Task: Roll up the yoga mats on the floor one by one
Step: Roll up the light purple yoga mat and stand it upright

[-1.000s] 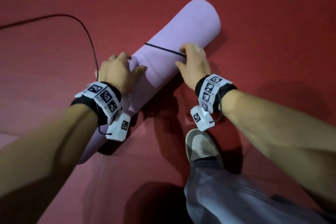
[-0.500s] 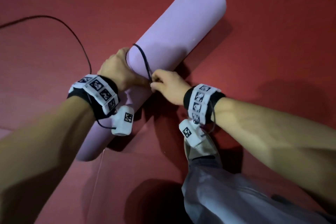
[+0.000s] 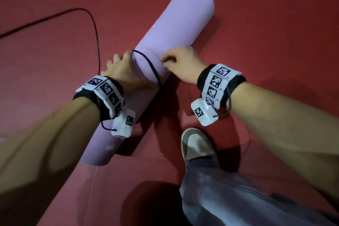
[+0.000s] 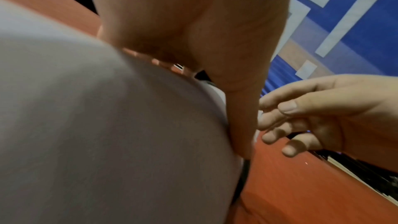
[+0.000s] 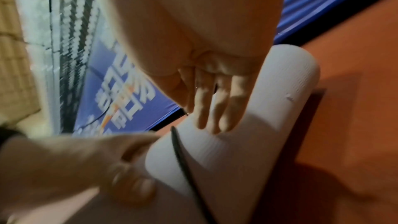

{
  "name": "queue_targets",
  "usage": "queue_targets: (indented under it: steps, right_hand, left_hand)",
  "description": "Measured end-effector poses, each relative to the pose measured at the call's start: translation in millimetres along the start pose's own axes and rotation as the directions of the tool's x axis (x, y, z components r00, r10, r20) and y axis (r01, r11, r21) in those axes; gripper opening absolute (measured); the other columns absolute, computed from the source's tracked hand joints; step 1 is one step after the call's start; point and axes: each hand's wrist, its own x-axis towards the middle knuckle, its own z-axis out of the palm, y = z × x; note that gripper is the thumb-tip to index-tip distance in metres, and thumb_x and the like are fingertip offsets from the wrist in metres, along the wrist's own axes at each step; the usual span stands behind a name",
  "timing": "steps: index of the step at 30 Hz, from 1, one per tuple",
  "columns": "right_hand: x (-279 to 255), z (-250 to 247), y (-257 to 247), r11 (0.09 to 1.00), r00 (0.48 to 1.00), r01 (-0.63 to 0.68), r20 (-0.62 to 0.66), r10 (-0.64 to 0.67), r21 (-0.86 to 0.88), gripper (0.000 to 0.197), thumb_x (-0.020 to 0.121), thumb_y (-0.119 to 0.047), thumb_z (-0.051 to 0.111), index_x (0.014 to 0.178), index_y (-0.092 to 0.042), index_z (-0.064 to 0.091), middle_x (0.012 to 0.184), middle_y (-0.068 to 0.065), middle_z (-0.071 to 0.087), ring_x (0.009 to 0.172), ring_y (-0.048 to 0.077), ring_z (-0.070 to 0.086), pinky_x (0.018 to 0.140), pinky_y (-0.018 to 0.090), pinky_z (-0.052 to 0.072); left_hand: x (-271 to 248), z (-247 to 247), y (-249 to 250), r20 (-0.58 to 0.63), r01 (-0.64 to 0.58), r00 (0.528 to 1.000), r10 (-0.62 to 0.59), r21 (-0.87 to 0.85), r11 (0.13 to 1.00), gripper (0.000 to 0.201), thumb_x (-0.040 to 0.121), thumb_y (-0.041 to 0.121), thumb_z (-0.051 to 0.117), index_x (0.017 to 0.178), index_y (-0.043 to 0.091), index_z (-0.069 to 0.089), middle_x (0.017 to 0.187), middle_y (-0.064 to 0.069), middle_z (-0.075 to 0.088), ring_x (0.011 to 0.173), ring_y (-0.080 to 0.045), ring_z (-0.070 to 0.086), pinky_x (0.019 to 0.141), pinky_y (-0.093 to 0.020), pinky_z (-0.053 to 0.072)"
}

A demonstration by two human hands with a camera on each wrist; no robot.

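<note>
While red carpet spreads beneath the rolled lilac mat, angled 7 to 1 o'clock, the left hand clasps it; the right hand presses flat-fingered, with a blue banner behind.

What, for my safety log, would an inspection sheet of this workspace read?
Surface: red floor.
Job's things: purple yoga mat, fully rolled and lying diagonally; thin black cord loop round its middle.
Clutter: nothing seen.
Grippers: left hand against the mat beside the loop, grip unclear; right hand presses straight fingers on the mat.
Cables: black cable curves over the floor on the left.
Surroundings: blue banner with white characters; the person's shoe beside the mat.
</note>
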Motion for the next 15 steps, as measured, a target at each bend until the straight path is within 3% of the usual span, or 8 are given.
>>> queue_targets:
  steps: [5, 7, 10, 13, 15]
  right_hand:
    - [14, 5, -1, 0.993, 0.988, -0.117, -0.096, 0.119, 0.023, 0.017, 0.084, -0.017, 0.060, 0.095, -0.023, 0.072, 0.081, -0.009, 0.065, 0.093, 0.021, 0.065, 0.087, 0.031, 0.051]
    - [13, 9, 5, 0.992, 0.983, -0.123, -0.131, 0.126, 0.034, 0.013, 0.083, -0.020, 0.065, 0.095, -0.024, 0.067, 0.070, -0.013, 0.055, 0.085, 0.019, 0.062, 0.084, 0.033, 0.051]
    - [8, 20, 1, 0.997, 0.995, -0.081, -0.049, 0.081, 0.006, 0.025, 0.086, -0.028, 0.068, 0.110, -0.024, 0.063, 0.070, -0.017, 0.046, 0.080, 0.012, 0.052, 0.079, 0.027, 0.046]
    - [8, 34, -11, 1.000, 0.999, 0.006, 0.054, -0.007, 0.016, 0.016, 0.087, -0.020, 0.065, 0.103, -0.025, 0.067, 0.075, -0.014, 0.051, 0.082, 0.012, 0.054, 0.084, 0.031, 0.049]
    - [7, 40, -11, 0.998, 0.995, 0.036, 0.091, -0.041, 0.060, 0.016, 0.086, -0.014, 0.064, 0.094, -0.024, 0.072, 0.081, -0.012, 0.057, 0.080, 0.010, 0.057, 0.082, 0.030, 0.048]
  left_hand:
    - [1, -11, -11, 0.123, -0.011, 0.992, 0.007, 0.026, 1.000, 0.153, 0.021, 0.097, 0.060, 0.152, 0.023, 0.034, 0.139, -0.014, 0.042, 0.131, -0.039, 0.038, 0.110, -0.049, 0.038]
    - [2, -10, -12, 0.140, -0.016, 0.990, 0.015, 0.006, 1.000, 0.148, 0.028, 0.094, 0.068, 0.154, 0.027, 0.031, 0.144, -0.013, 0.040, 0.134, -0.038, 0.037, 0.111, -0.048, 0.036]
    - [10, -3, -9, 0.169, -0.005, 0.986, 0.012, -0.045, 0.999, 0.139, 0.040, 0.078, 0.084, 0.156, 0.031, 0.025, 0.150, -0.008, 0.036, 0.139, -0.035, 0.032, 0.114, -0.047, 0.032]
    - [21, 9, -13, 0.301, 0.020, 0.951, 0.066, -0.274, 0.962, 0.149, 0.023, 0.073, 0.090, 0.152, 0.027, 0.031, 0.139, 0.006, 0.053, 0.129, -0.020, 0.050, 0.109, -0.041, 0.042]
    - [24, 17, -19, 0.311, 0.063, 0.948, 0.060, -0.370, 0.927, 0.147, 0.023, 0.067, 0.095, 0.150, 0.028, 0.034, 0.130, 0.012, 0.059, 0.119, -0.011, 0.056, 0.103, -0.038, 0.048]
